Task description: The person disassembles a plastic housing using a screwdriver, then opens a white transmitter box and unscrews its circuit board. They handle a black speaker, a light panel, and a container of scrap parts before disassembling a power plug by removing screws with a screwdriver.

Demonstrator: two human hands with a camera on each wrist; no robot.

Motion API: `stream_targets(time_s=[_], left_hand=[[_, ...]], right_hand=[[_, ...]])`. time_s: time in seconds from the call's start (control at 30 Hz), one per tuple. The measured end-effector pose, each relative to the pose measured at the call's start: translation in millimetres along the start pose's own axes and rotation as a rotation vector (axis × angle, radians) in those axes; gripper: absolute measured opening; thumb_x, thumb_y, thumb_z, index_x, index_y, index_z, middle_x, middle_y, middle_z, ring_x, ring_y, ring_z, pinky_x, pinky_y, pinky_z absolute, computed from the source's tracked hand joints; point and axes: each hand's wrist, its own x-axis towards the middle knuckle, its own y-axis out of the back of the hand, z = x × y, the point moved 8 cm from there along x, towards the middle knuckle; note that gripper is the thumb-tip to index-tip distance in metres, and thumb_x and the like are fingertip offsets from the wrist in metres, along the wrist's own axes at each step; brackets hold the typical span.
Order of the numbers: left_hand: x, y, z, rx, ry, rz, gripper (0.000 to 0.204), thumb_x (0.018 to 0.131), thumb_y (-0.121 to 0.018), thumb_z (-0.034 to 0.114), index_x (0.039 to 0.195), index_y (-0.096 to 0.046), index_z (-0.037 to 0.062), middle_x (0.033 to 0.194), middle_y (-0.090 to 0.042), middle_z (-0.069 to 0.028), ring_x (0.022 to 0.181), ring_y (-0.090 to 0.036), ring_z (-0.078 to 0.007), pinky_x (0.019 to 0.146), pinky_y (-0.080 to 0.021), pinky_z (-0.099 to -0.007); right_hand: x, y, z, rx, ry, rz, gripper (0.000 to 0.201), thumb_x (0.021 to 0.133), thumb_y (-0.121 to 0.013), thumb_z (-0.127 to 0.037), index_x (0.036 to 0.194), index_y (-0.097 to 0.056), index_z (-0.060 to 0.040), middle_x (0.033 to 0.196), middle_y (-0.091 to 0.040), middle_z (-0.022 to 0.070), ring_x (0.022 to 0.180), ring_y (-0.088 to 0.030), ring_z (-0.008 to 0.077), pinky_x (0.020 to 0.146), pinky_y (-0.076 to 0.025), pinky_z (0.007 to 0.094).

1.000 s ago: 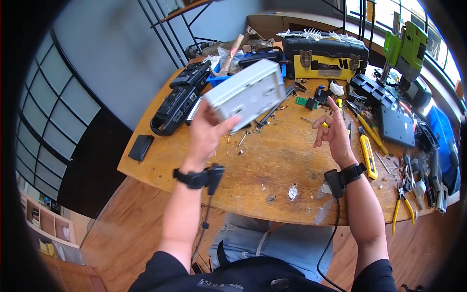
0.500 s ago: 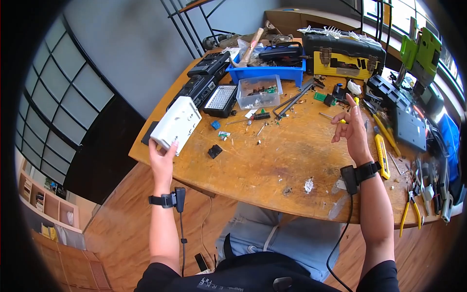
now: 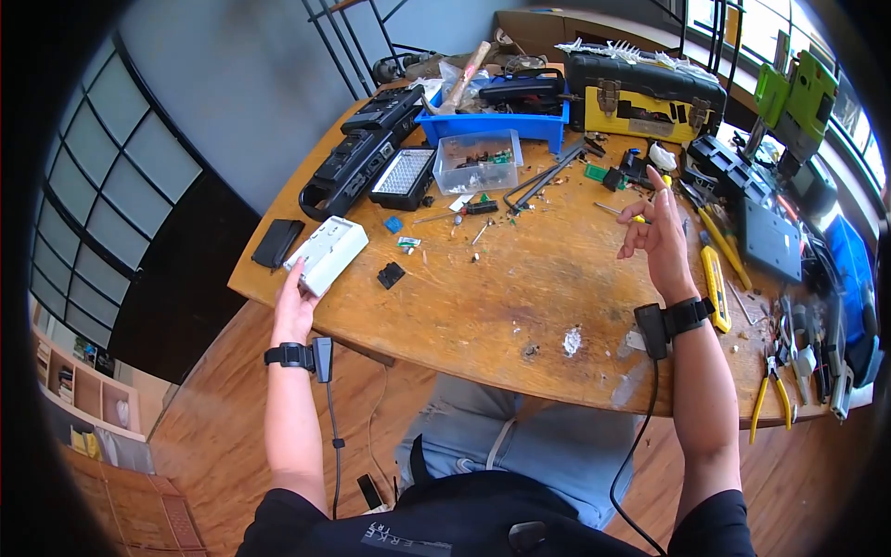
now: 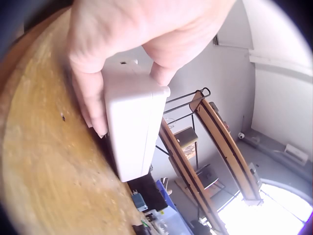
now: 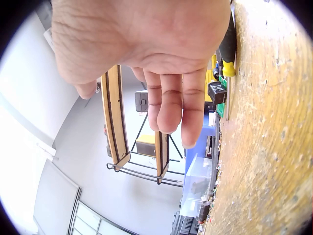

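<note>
Wooden tabletop (image 3: 464, 306) under your hands, held well apart: left (image 3: 295, 311) gripping white case (image 3: 329, 253) near black pouch (image 3: 277, 243), right (image 3: 665, 246) empty, fingers loose.

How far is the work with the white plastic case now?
Looks done: bringing the white case to the table's left side, near the black pouch. In hand: the left hand grips it. Probably left: releasing it; I cannot tell if it rests fully. The right hand holds nothing.
</note>
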Motion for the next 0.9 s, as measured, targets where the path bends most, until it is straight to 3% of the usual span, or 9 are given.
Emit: stream_targets(time_s=[0.1,0.2,0.27,0.3,0.33,0.4,0.5,0.6,0.9], left_hand=[[-8,0,5,0.205,0.006,0.004,0.048,0.084,-0.066,0.03,0.121,-0.05,0.0034,0.122,-0.049,-0.0126,0.107,-0.053,-0.0227,0.08,-0.05,-0.0372],[-20,-1,20,0.696,-0.051,0.188,0.046,0.083,-0.067,0.032,0.118,-0.054,0.0055,0.117,-0.053,-0.0111,0.099,-0.054,-0.0189,0.074,-0.047,-0.0326],[-37,-20,67,1.28,-0.906,0.432,0.043,0.079,-0.07,0.026,0.111,-0.055,0.0019,0.1,-0.058,-0.0108,0.088,-0.058,-0.0176,0.069,-0.047,-0.0292],[-57,-52,74,1.216,-0.93,0.295,0.04,0.076,-0.072,0.022,0.104,-0.058,-0.0014,0.092,-0.06,-0.0108,0.082,-0.059,-0.0201,0.068,-0.047,-0.03],[-62,-65,75,1.217,-0.923,0.294,0.04,0.076,-0.072,0.022,0.104,-0.058,-0.0014,0.092,-0.06,-0.0108,0.082,-0.059,-0.0201,0.068,-0.047,-0.03],[-56,-105,49,1.14,-0.767,-0.222,0.038,0.072,-0.076,0.023,0.098,-0.061,-0.0011,0.091,-0.061,-0.012,0.079,-0.059,-0.0231,0.069,-0.048,-0.0334],[-57,-140,15,1.322,-0.713,-0.403,0.041,0.068,-0.079,0.025,0.094,-0.062,-0.0021,0.087,-0.061,-0.014,0.077,-0.06,-0.024,0.068,-0.048,-0.0344],[-50,-149,-10,1.479,-0.458,-0.399,0.045,0.065,-0.081,0.026,0.092,-0.062,-0.0035,0.082,-0.063,-0.0142,0.074,-0.061,-0.0239,0.066,-0.049,-0.0343],[-36,-145,-17,1.504,-0.503,-0.39,0.042,0.067,-0.079,0.027,0.087,-0.061,-0.0053,0.081,-0.064,-0.0163,0.075,-0.063,-0.027,0.068,-0.049,-0.0354]], right_hand=[[2,1,1,-0.006,0.003,-0.004,0.065,0.096,-0.034,-0.048,0.143,-0.018,-0.0065,0.083,-0.055,0.0082,0.052,-0.052,0.0114,0.051,-0.048,0.0257],[1,0,3,-0.004,0.004,-0.016,0.065,0.096,-0.033,-0.048,0.143,-0.018,-0.0062,0.083,-0.055,0.0083,0.052,-0.051,0.0113,0.051,-0.048,0.0255],[2,1,2,-0.007,0.008,-0.015,0.065,0.096,-0.033,-0.048,0.143,-0.018,-0.006,0.083,-0.055,0.0084,0.052,-0.051,0.0112,0.052,-0.048,0.0255],[2,1,2,-0.012,0.007,-0.012,0.065,0.096,-0.033,-0.048,0.143,-0.018,-0.006,0.083,-0.055,0.0085,0.052,-0.051,0.0113,0.052,-0.048,0.0255],[2,0,3,-0.017,0.004,-0.011,0.065,0.096,-0.033,-0.048,0.143,-0.018,-0.0059,0.083,-0.055,0.0086,0.052,-0.051,0.0114,0.052,-0.048,0.0255],[1,-1,3,-0.013,0.0,-0.013,0.065,0.096,-0.033,-0.048,0.143,-0.018,-0.0059,0.083,-0.055,0.0086,0.052,-0.051,0.0114,0.052,-0.048,0.0255],[2,0,2,-0.009,0.008,-0.014,0.065,0.096,-0.033,-0.048,0.143,-0.018,-0.0059,0.082,-0.055,0.0087,0.051,-0.051,0.0114,0.052,-0.048,0.0253],[3,2,3,-0.011,0.01,-0.007,0.065,0.096,-0.033,-0.048,0.143,-0.019,-0.0058,0.082,-0.055,0.0087,0.051,-0.051,0.0113,0.052,-0.048,0.0252],[3,1,5,0.014,-0.015,-0.023,0.063,0.097,-0.032,-0.047,0.143,-0.019,-0.0063,0.084,-0.055,0.0092,0.052,-0.052,0.0118,0.052,-0.048,0.0252]])
